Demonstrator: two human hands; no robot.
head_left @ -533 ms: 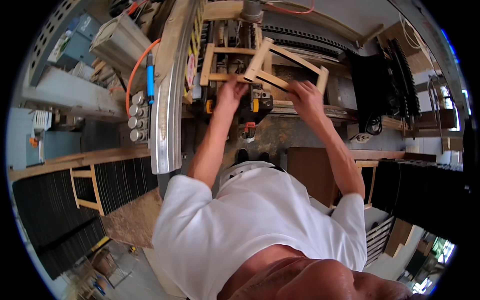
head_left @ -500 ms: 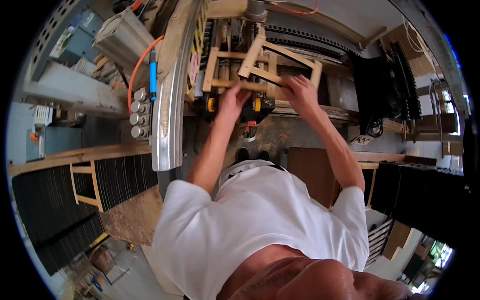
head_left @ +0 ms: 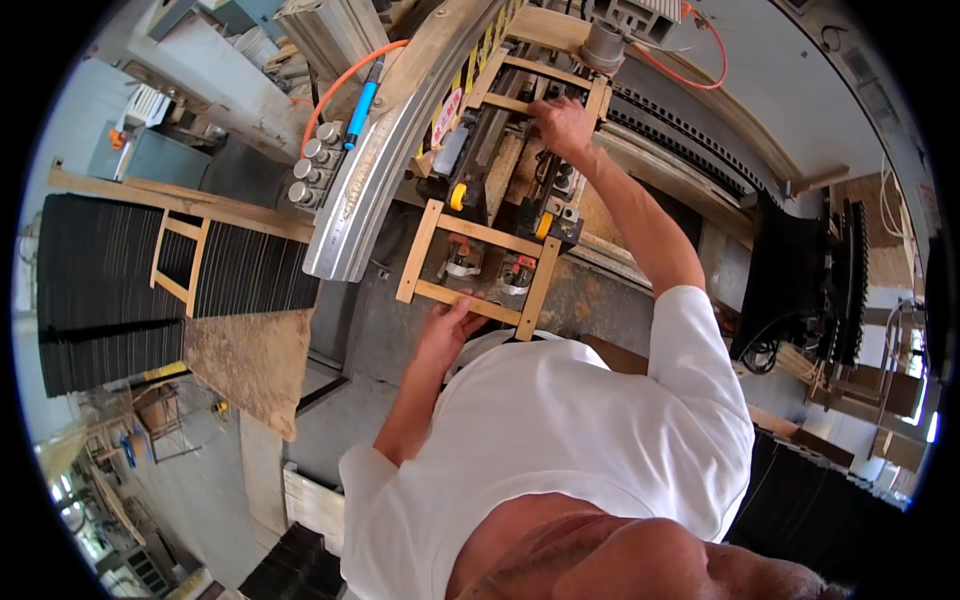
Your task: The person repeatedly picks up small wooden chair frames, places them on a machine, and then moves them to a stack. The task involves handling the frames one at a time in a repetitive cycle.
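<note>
One wooden frame [head_left: 490, 236], centre, seems steadied by the pinching left hand [head_left: 441, 336]; the curled right hand [head_left: 565, 128] grips the top-centre frame [head_left: 548, 70].

Left fingers [head_left: 461, 309] hold near frame [head_left: 490, 236] (wooden); right fingers [head_left: 546, 109] touch far frame [head_left: 549, 69].

a pale wooden near frame [head_left: 489, 237] sits apart from a similar far frame [head_left: 548, 70].

Head-worn fisheye here, left one of the pair, aimed steeply down, super wide. The white shirt [head_left: 575, 430] is right up close to the lens; the metal beam [head_left: 352, 213] sits farther out, beyond the shirt and to its left.
</note>
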